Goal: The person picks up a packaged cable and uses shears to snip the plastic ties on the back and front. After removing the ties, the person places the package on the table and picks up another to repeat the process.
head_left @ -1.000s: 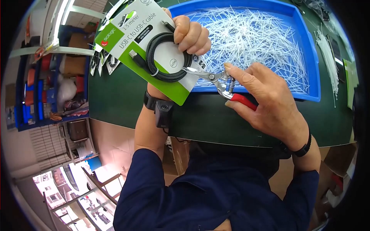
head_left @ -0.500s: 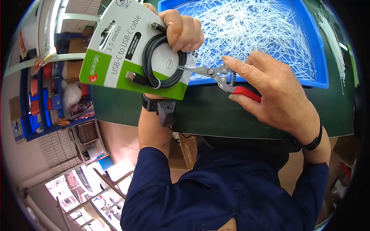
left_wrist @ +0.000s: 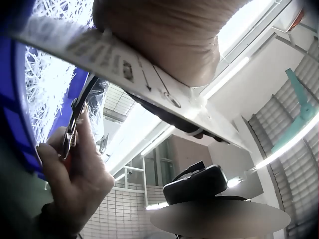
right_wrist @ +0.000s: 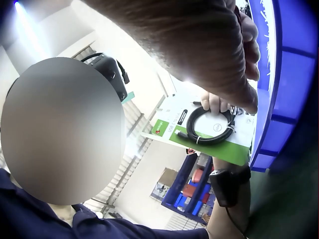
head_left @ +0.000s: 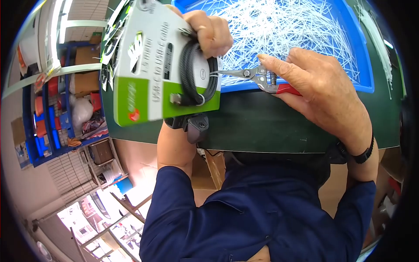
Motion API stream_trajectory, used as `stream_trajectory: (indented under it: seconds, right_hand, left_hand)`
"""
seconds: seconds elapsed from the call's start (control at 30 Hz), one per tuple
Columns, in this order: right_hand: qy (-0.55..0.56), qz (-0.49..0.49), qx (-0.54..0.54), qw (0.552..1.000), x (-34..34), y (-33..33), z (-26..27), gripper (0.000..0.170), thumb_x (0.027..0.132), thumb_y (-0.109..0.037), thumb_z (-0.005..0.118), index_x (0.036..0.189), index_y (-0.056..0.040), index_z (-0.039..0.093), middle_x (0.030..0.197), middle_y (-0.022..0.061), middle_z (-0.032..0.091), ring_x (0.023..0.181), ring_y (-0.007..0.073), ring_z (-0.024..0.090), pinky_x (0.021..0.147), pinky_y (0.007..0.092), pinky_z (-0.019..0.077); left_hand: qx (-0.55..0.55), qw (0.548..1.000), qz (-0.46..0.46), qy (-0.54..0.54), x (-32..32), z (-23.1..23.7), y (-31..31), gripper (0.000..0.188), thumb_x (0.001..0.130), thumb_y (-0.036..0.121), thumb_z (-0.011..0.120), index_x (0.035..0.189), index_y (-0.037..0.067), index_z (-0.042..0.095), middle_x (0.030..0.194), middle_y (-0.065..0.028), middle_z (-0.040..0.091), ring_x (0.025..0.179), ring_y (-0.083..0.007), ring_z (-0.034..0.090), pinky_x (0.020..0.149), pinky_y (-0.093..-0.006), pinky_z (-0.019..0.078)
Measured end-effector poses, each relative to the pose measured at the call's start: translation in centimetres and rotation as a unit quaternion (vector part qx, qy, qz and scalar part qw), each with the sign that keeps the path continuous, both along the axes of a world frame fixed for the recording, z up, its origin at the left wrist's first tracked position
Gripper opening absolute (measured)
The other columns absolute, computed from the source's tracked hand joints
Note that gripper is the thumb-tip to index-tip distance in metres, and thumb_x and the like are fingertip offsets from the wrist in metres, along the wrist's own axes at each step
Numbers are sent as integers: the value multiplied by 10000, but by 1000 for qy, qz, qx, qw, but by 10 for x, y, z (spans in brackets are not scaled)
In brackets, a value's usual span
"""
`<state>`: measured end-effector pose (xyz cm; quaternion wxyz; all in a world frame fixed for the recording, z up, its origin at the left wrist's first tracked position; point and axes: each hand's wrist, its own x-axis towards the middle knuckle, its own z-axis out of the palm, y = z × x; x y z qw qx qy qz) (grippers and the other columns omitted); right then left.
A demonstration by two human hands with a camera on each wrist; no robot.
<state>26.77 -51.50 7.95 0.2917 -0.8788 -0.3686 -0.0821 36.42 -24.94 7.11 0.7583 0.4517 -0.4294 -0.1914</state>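
Note:
A green and white card bears a coiled black USB-C cable, tied with white ties. The left hand grips the card's upper right edge, fingers curled over the front by the coil. In the right hand are red-handled cutters; their blade tips are at the tie on the coil's right side. In the right wrist view the card faces the camera, with the left hand's fingers on the coil. The left wrist view shows the card nearly edge-on and the right hand around the cutters.
Behind the hands a blue tray holds a pile of white plastic strips. More strips lie on the green table at the right. Other packaged cards lie at the left, behind the held card.
The card has turned and tilted, its printed left part swinging. Both hands sit slightly further right than half a second ago, and the cutters stay at the coil's right side.

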Motion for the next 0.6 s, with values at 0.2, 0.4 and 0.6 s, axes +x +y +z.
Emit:
stream_trajectory:
  seconds: [0.2, 0.4, 0.6]
  right_hand:
    - [-6, -57, 136, 989, 7, 16, -4, 578, 773, -8, 831, 1321, -54, 653, 980, 124, 660, 861, 303, 687, 768, 374, 562]
    - [64, -18, 239, 969, 6, 32, -6, 463, 778, 4, 849, 1187, -24, 635, 1031, 132, 690, 908, 286, 719, 825, 354, 585]
    - [-50, 16, 234, 971, 13, 39, -21, 441, 757, 6, 879, 1124, -37, 640, 967, 97, 705, 820, 247, 711, 802, 352, 589]
  left_hand:
    - [-182, 967, 29, 174, -10, -21, -1, 399, 1139, 385, 444, 870, 118, 571, 735, 3, 507, 748, -172, 450, 768, -341, 421]
    - [-266, 928, -34, 259, -19, -62, -29, 182, 1073, 263, 564, 945, 156, 637, 811, 31, 584, 853, -173, 536, 1005, -372, 433]
    - [-289, 901, -32, 321, -44, -69, -45, 137, 1039, 270, 609, 980, 158, 662, 855, 34, 627, 909, -177, 587, 1109, -398, 408]
